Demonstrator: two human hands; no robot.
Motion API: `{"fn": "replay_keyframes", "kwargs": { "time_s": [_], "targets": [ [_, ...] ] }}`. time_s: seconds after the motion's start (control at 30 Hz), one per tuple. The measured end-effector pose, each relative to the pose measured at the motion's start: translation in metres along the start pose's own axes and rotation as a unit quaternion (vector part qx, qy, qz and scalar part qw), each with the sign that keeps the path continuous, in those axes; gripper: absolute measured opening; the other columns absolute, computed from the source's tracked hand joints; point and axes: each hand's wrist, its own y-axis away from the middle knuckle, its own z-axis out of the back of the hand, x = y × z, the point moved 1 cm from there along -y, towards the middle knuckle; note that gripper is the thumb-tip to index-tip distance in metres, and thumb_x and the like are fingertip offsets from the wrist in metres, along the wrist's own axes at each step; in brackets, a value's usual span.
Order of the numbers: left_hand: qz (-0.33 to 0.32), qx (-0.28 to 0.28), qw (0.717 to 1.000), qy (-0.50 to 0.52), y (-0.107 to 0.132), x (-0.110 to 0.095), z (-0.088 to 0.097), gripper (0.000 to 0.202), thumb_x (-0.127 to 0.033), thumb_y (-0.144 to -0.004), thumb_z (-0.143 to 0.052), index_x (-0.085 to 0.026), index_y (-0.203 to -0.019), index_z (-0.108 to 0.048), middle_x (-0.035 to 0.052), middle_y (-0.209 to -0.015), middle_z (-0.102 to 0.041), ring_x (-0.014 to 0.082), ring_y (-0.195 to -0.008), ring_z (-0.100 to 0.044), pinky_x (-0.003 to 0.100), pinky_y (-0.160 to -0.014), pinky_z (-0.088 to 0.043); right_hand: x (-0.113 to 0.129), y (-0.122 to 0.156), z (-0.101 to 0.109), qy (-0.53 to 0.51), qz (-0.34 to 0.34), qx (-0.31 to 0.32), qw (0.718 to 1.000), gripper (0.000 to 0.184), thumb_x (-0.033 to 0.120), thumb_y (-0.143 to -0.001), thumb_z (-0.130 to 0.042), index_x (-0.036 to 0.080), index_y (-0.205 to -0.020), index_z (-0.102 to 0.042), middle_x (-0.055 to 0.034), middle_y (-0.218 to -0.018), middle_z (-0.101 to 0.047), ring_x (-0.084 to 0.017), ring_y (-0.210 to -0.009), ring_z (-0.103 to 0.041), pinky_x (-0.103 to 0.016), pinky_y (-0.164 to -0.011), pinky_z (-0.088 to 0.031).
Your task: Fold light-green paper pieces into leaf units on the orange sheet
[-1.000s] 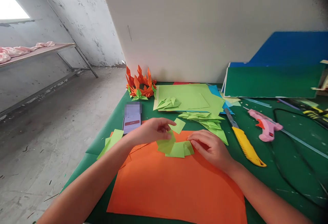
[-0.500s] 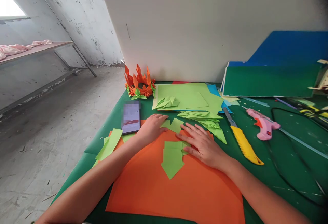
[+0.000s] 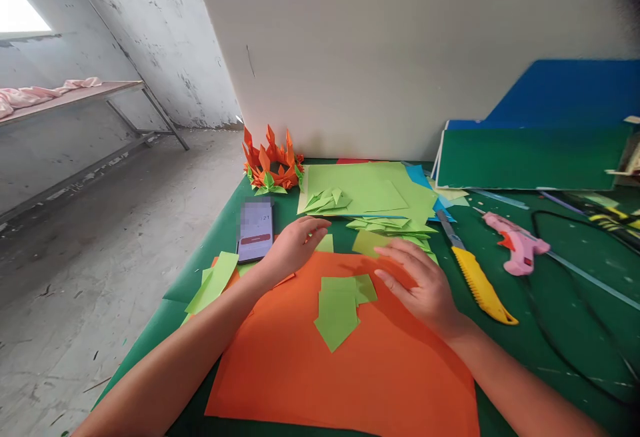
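Observation:
My left hand (image 3: 295,240) hovers over the far left edge of a large orange paper sheet (image 3: 300,377), fingers loosely bent, holding nothing visible. Beside its fingertips lies a small green paper piece (image 3: 327,243). My right hand (image 3: 420,284) is raised over the sheet's right side. At its fingertips is another green paper piece (image 3: 367,243), slightly blurred; the exact grip is hard to see, and the thumb stands apart below. Between my hands a stack of green paper pieces (image 3: 336,307), its front one ending in a point, lies on the orange sheet.
An orange and green folded-paper crown (image 3: 273,167) and a phone (image 3: 256,230) stand left. Behind are green sheets (image 3: 360,184) with folded green pieces. On the right lie a yellow utility knife (image 3: 480,284), a pink glue gun (image 3: 517,244) and its cord. More green papers (image 3: 213,284) lie left.
My right hand has lifted and shifted right, and a green paper piece has moved right with it. My left hand has risen slightly and curled its fingers. The phone's screen has changed.

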Motion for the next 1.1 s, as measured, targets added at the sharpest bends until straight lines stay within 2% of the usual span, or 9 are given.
{"fn": "replay_keyframes", "kwargs": {
  "time_s": [0.07,0.17,0.27,0.43,0.53,0.63,0.8,0.93,1.1],
  "targets": [
    [-0.027,0.035,0.997,-0.060,0.006,-0.003,0.004,0.032,-0.030,-0.094,-0.047,-0.021,-0.121,-0.060,0.0085,-0.124,-0.062,0.0235,-0.111,-0.060,0.036,-0.091,-0.051,0.001,0.001,0.001,-0.006,-0.004,-0.041,0.999,0.017,0.023,-0.088,-0.063,0.025,-0.105,-0.061,-0.0053,-0.105,-0.064,-0.021,-0.102,-0.062,-0.034,-0.088,-0.052],
    [-0.053,0.079,0.985,-0.147,0.016,-0.003,0.003,0.035,-0.022,-0.094,-0.043,-0.016,-0.126,-0.057,0.0119,-0.130,-0.060,0.0269,-0.124,-0.053,0.043,-0.103,-0.044,0.002,0.003,-0.001,-0.031,0.008,-0.034,0.999,0.011,0.015,-0.089,-0.059,0.025,-0.094,-0.059,-0.0032,-0.090,-0.063,-0.019,-0.091,-0.063,-0.032,-0.081,-0.054],
    [-0.091,0.127,0.968,-0.195,0.027,0.000,-0.004,0.037,-0.029,-0.097,-0.043,-0.015,-0.130,-0.055,0.0125,-0.144,-0.047,0.0270,-0.133,-0.044,0.043,-0.110,-0.036,0.000,0.004,-0.005,-0.077,0.001,0.013,0.997,0.017,0.013,-0.092,-0.053,0.026,-0.102,-0.057,-0.0035,-0.092,-0.063,-0.018,-0.088,-0.064,-0.031,-0.076,-0.056],
    [-0.046,0.079,0.960,-0.265,0.033,0.004,-0.008,0.041,-0.031,-0.098,-0.041,-0.017,-0.136,-0.050,0.0105,-0.146,-0.043,0.0312,-0.139,-0.034,0.048,-0.110,-0.033,0.000,0.007,-0.009,-0.112,-0.024,0.111,0.987,0.032,0.016,-0.095,-0.047,0.028,-0.124,-0.052,-0.0045,-0.100,-0.066,-0.017,-0.087,-0.066,-0.030,-0.074,-0.058],
    [-0.032,0.072,0.964,-0.255,0.029,0.008,-0.007,0.041,-0.031,-0.100,-0.035,-0.016,-0.135,-0.051,0.0110,-0.146,-0.044,0.0299,-0.137,-0.037,0.047,-0.107,-0.036,0.001,0.007,-0.009,-0.110,-0.003,0.126,0.986,0.032,0.015,-0.096,-0.046,0.028,-0.123,-0.055,-0.0053,-0.107,-0.066,-0.017,-0.094,-0.066,-0.030,-0.076,-0.058],
    [-0.032,0.064,0.972,-0.225,0.022,0.012,-0.004,0.038,-0.030,-0.099,-0.039,-0.017,-0.131,-0.054,0.0108,-0.144,-0.047,0.0296,-0.132,-0.044,0.046,-0.104,-0.041,0.000,0.006,-0.009,-0.106,0.001,0.121,0.987,0.030,0.015,-0.095,-0.047,0.028,-0.120,-0.057,-0.0048,-0.107,-0.067,-0.017,-0.100,-0.064,-0.029,-0.080,-0.056],
    [-0.020,0.040,0.986,-0.159,0.006,0.013,0.000,0.029,-0.023,-0.091,-0.055,-0.016,-0.118,-0.065,0.0105,-0.119,-0.067,0.0269,-0.109,-0.062,0.039,-0.094,-0.048,-0.001,0.007,-0.010,-0.096,0.007,0.128,0.987,0.027,0.015,-0.096,-0.047,0.027,-0.116,-0.059,-0.0050,-0.104,-0.067,-0.018,-0.098,-0.065,-0.030,-0.081,-0.056],
    [0.029,0.017,0.994,-0.102,-0.006,0.017,0.003,0.037,-0.023,-0.080,-0.069,-0.019,-0.117,-0.066,0.0080,-0.111,-0.069,0.0271,-0.103,-0.064,0.037,-0.088,-0.051,-0.001,0.006,-0.010,-0.089,0.006,0.126,0.988,0.024,0.017,-0.096,-0.046,0.027,-0.112,-0.061,-0.0055,-0.103,-0.067,-0.019,-0.097,-0.066,-0.030,-0.080,-0.057],
    [0.049,0.018,0.998,-0.040,-0.015,0.024,0.004,0.042,-0.018,-0.074,-0.071,-0.020,-0.116,-0.066,0.0050,-0.101,-0.072,0.0232,-0.094,-0.066,0.033,-0.083,-0.052,0.003,0.005,-0.009,-0.085,0.022,0.119,0.989,0.026,0.017,-0.096,-0.046,0.027,-0.115,-0.060,-0.0049,-0.101,-0.068,-0.018,-0.095,-0.067,-0.030,-0.079,-0.057]
  ]
}}
